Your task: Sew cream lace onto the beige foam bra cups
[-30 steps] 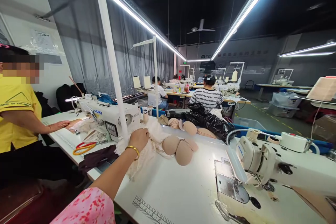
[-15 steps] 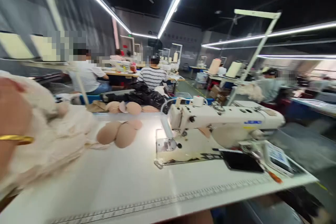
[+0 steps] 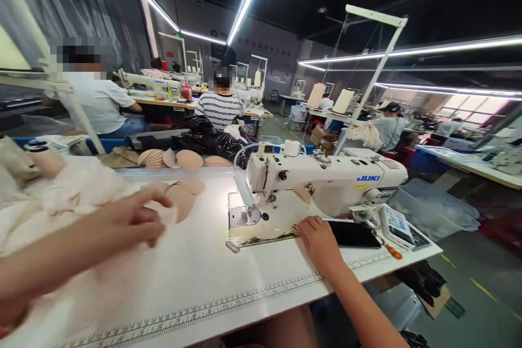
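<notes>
My left hand (image 3: 141, 220), slightly blurred, is held over the left of the white table, fingers apart and partly bent, with nothing visible in it. Just past its fingertips lie beige moulded bra cups (image 3: 184, 201), partly hidden by the hand. Cream fabric (image 3: 77, 185) is heaped behind and beside the left forearm. My right hand (image 3: 320, 236) rests at the front of the sewing machine bed, fingers together and bent down. The tip of a thin dark object shows at its fingertips; the rest is covered. A black phone (image 3: 354, 235) lies right beside this hand.
The white sewing machine (image 3: 322, 174) stands mid-table, its needle area lit. A measuring tape (image 3: 228, 304) runs along the front edge. More stacked cups (image 3: 190, 160) line the back edge near black plastic bags (image 3: 212, 133). A small white box (image 3: 397, 225) sits at right. Other people sit further off.
The view has turned, shifting the machine leftward. My left hand has moved from the far left fabric to near the cups. My right hand has come into view beside the phone.
</notes>
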Available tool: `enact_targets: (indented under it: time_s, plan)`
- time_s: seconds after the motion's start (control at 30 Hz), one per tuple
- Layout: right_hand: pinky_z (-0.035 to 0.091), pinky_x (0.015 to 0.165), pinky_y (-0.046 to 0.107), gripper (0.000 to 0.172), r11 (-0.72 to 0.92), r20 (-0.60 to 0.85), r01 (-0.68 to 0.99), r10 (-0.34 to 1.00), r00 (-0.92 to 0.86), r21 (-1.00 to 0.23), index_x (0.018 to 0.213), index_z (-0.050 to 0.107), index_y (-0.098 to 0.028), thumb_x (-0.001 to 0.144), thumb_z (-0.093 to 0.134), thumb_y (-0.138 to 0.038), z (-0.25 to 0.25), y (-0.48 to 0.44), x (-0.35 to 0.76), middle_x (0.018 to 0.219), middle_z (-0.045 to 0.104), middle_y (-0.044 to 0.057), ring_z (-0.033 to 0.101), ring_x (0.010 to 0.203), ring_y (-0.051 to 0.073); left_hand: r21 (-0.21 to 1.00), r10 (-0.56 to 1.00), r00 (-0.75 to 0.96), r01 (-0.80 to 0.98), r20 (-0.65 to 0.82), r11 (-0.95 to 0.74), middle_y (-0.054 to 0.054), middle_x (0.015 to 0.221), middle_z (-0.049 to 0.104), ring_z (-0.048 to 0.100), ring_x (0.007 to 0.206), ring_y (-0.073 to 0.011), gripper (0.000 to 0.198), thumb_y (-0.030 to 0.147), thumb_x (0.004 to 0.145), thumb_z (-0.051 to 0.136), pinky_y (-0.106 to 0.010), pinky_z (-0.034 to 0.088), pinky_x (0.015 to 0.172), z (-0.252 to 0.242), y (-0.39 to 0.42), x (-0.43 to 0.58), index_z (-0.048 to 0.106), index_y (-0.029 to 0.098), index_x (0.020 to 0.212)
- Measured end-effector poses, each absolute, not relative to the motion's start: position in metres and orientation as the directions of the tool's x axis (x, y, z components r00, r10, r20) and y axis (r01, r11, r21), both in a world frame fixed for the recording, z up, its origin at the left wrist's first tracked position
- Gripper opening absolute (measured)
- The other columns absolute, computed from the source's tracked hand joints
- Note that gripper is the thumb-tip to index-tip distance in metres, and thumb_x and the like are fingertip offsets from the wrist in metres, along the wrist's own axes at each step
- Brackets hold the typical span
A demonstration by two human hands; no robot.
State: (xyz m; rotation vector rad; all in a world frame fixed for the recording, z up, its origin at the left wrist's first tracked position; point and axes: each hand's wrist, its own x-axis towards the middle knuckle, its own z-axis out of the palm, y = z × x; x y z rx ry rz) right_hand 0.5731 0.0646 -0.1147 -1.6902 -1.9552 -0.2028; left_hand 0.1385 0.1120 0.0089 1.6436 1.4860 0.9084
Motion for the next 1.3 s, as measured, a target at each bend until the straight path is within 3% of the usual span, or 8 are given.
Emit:
enact_targets:
  time_s: [0.2,0.47,0.7,0.8,0.87,0.97,1.13,1.3]
  plan:
    - [0.049,0.061,0.026,0.023,0.376,0.371,0.697,0.913,-0.167,-0.611,0.11,0.054,-0.024,0.115,0.037,-0.039,-0.082,0.024,0.495,0.075,0.068,-0.002,0.067,0.064,0.018,0.94,0.798,0.501,0.235,-0.336,0.248,-0.007,0.118,0.077,0.064,0.108,-0.0241,0.081,0.045,0.07,0.085,-0.033,0.049,0.092,-0.024,0.072,0.199,0.055,0.027,0.143]
    - [0.035,0.064,0.034,0.013,0.559,0.6,0.829,0.666,-0.443,-0.009,0.098,0.052,-0.024,0.106,0.05,-0.014,-0.091,0.028,0.429,0.077,0.067,0.002,0.062,0.063,0.023,0.961,0.768,0.579,0.145,-0.275,0.235,-0.006,0.127,0.069,0.06,0.104,-0.0198,0.102,0.033,0.071,0.086,-0.034,0.05,0.092,-0.04,0.067,0.217,0.036,0.033,0.16]
    - [0.035,0.064,0.035,0.022,0.553,0.509,0.831,0.699,-0.502,0.062,0.098,0.054,-0.024,0.093,0.052,-0.003,-0.103,0.031,0.429,0.077,0.067,0.001,0.06,0.063,0.023,0.911,0.805,0.533,0.412,-0.259,0.02,-0.004,0.121,0.069,0.052,0.071,-0.0143,0.095,0.033,0.07,0.074,-0.027,0.046,0.065,-0.033,0.068,0.2,0.043,0.032,0.16]
    - [0.035,0.063,0.035,0.023,0.445,0.516,0.893,0.751,-0.412,0.066,0.09,0.055,-0.025,0.101,0.045,-0.007,-0.11,0.032,0.472,0.07,0.063,0.001,0.058,0.061,0.021,0.66,0.964,0.266,0.723,0.005,-0.203,-0.005,0.109,0.076,0.061,0.074,-0.0222,0.059,0.05,0.075,0.064,-0.034,0.051,0.071,-0.011,0.082,0.146,0.071,0.029,0.13]
    - [0.037,0.063,0.034,0.025,0.362,0.507,0.927,0.783,-0.36,0.098,0.091,0.058,-0.023,0.106,0.042,-0.012,-0.116,0.035,0.505,0.07,0.064,0.002,0.058,0.06,0.021,0.436,0.914,0.074,0.861,0.399,-0.26,-0.004,0.121,0.075,0.066,0.097,-0.0325,0.061,0.065,0.078,0.054,-0.046,0.053,0.091,0.004,0.088,0.112,0.072,0.03,0.125]
    - [0.047,0.077,0.042,0.023,0.299,0.547,0.945,0.772,-0.323,0.135,0.11,0.066,-0.019,0.109,0.043,-0.02,-0.122,0.04,0.532,0.104,0.074,0.014,0.068,0.089,0.031,0.36,0.84,0.017,0.899,0.542,-0.251,-0.001,0.13,0.073,0.065,0.111,-0.0364,0.064,0.079,0.085,0.046,-0.051,0.051,0.101,0.006,0.086,0.1,0.072,0.032,0.119]
    - [0.056,0.096,0.047,0.025,0.491,0.517,0.86,0.776,-0.36,-0.138,0.129,0.063,-0.018,0.106,0.054,-0.02,-0.112,0.043,0.501,0.125,0.069,0.015,0.065,0.113,0.031,0.566,0.97,0.228,0.789,0.089,-0.237,-0.009,0.105,0.077,0.068,0.099,-0.0341,0.043,0.066,0.079,0.07,-0.044,0.053,0.09,-0.05,0.075,0.18,0.077,0.027,0.096]
    - [0.044,0.12,0.055,0.053,0.575,0.468,0.669,0.806,-0.363,-0.471,0.154,0.047,-0.025,0.103,0.064,-0.027,-0.098,0.048,0.467,0.154,0.057,0.014,0.05,0.144,0.032,0.649,0.904,0.404,0.652,0.14,-0.392,-0.008,0.091,0.07,0.062,0.092,-0.029,0.018,0.039,0.087,0.064,-0.042,0.05,0.088,-0.066,0.068,0.235,0.062,0.023,0.077]
